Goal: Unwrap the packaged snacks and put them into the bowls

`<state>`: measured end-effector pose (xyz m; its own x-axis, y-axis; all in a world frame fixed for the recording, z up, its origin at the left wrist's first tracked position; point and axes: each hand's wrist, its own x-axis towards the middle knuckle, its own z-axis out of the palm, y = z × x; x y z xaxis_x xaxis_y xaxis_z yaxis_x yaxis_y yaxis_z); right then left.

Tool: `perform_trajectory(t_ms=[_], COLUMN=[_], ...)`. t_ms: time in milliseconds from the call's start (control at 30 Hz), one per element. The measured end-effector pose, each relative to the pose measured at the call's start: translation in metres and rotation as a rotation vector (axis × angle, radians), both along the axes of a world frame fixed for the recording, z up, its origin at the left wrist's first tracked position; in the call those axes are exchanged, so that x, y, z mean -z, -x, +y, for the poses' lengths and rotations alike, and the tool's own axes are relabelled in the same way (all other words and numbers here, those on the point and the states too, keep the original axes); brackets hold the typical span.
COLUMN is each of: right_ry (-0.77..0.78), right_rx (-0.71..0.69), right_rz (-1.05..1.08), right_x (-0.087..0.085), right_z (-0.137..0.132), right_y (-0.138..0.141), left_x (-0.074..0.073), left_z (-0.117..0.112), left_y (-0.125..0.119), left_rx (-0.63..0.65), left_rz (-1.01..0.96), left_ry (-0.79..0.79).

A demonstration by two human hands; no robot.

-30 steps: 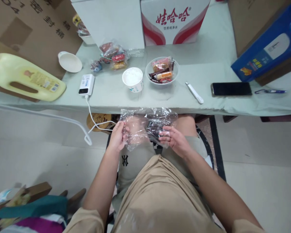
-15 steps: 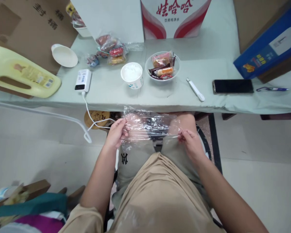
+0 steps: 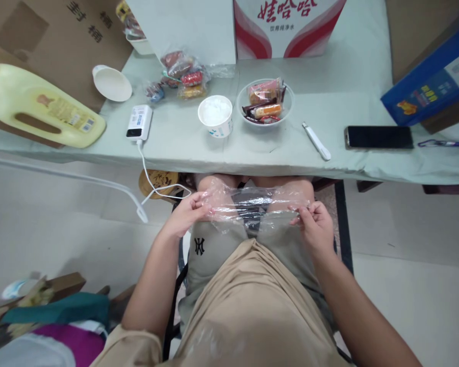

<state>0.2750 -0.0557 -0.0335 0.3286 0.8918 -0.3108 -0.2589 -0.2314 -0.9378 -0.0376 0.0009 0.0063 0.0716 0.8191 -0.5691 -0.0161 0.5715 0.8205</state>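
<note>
Though crinkly, plastic film (image 3: 254, 202) clr & shiny

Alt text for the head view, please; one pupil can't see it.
A person's left hand and right hand hold clear plastic spread over the lap. Beyond, on a table, are a cup, a bowl of wrapped snacks and a phone.

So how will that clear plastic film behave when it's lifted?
The clear plastic film is probably floppy, since it wrinkles between the left hand and right hand. It's likely light, looking thin and see-through. Its glossy glare suggests it may be slippery.
</note>
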Motion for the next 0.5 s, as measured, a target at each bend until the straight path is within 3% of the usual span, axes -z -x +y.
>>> perform_trajectory(t_ms=[133, 300, 400, 500], right_ry=[-0.013, -0.029, -0.071, -0.132], right_rx=[0.039, 0.055, 0.02, -0.068], right_rz=[0.014, -0.02, -0.061, -0.146], right_x=[-0.001, -0.002, -0.004, -0.006], right_z=[-0.004, -0.011, -0.016, -0.018], right_y=[-0.003, -0.011, -0.017, -0.021], left_x=[0.0, -0.005, -0.007, -0.004], left_z=[0.0, -0.001, -0.004, -0.005], left_y=[-0.001, -0.004, -0.006, -0.006], left_rx=[0.007, -0.117, -0.021, 0.136], left_rz=[0.048, 0.013, -0.022, 0.127], left_ry=[-0.028, -0.236, -0.253, -0.318])
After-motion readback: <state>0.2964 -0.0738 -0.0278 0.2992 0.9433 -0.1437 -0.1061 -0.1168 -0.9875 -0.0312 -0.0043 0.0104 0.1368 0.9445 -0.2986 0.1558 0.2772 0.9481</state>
